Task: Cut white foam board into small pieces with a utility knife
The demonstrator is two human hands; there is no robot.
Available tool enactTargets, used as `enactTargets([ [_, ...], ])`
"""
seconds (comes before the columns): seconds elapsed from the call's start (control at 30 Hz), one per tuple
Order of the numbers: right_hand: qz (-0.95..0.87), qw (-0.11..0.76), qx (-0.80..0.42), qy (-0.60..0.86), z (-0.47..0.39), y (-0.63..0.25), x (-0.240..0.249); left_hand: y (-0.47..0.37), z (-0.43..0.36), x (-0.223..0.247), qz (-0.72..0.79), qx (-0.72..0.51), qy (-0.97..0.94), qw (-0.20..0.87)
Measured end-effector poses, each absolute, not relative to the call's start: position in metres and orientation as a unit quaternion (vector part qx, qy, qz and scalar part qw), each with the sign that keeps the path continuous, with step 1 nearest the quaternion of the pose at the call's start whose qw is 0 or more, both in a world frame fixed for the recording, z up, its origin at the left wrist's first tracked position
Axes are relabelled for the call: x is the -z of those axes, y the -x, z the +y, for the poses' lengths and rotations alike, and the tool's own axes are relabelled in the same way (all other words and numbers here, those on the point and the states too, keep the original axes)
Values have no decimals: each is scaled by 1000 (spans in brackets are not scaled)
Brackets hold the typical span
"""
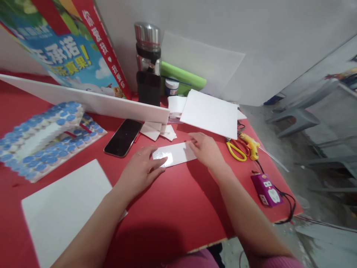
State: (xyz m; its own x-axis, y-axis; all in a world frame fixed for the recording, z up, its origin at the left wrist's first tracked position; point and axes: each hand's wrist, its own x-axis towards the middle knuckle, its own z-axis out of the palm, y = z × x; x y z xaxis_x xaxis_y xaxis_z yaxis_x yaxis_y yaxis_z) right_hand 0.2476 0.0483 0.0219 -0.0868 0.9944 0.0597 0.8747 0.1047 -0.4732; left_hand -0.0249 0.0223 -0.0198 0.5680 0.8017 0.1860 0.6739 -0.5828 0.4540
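Head view: state of the fingers?

— Left fingers (159, 163) spread over the strip's left end; right fingers (197, 137) bent at the right end. Pinch or mere contact there: cannot tell.

— And the white strip (180, 154)?

— Flat on the red bench (173, 208), between the hands. Judged light, fairly stiff, slick on top; may crease if bent hard. Best hold: opposite long edges, near mid-length.

— Appearance?

— Narrow rectangle, straight-edged, glossy glare toward left end. Beyond it: small white pieces (151, 131), beside a black smartphone (124, 137).
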Motion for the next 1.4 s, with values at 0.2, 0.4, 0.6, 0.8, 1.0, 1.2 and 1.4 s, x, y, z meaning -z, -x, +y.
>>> enactTargets([
  [0.2,-760,109,-85,635,84,-191,-14,24,22,23,432,-202,-861,179],
  [0.4,-770,52,-28,636,87,-189,-18,25,22,21,429,-196,-864,178],
  [0.6,-777,9,-28,629,49,-226,-53,25,21,20,426,-200,-862,188],
  [0.8,-747,55,-60,659,0,-216,-26,23,21,21,428,-213,-858,187],
  [1.0,-766,94,-94,629,-10,-210,-1,24,22,24,420,-227,-859,184],
  [1.2,-800,139,-95,576,-24,-209,5,23,21,25,425,-225,-862,160],
  [1.4,-794,157,-99,579,-35,-208,7,14,19,22,386,-258,-875,133],
])
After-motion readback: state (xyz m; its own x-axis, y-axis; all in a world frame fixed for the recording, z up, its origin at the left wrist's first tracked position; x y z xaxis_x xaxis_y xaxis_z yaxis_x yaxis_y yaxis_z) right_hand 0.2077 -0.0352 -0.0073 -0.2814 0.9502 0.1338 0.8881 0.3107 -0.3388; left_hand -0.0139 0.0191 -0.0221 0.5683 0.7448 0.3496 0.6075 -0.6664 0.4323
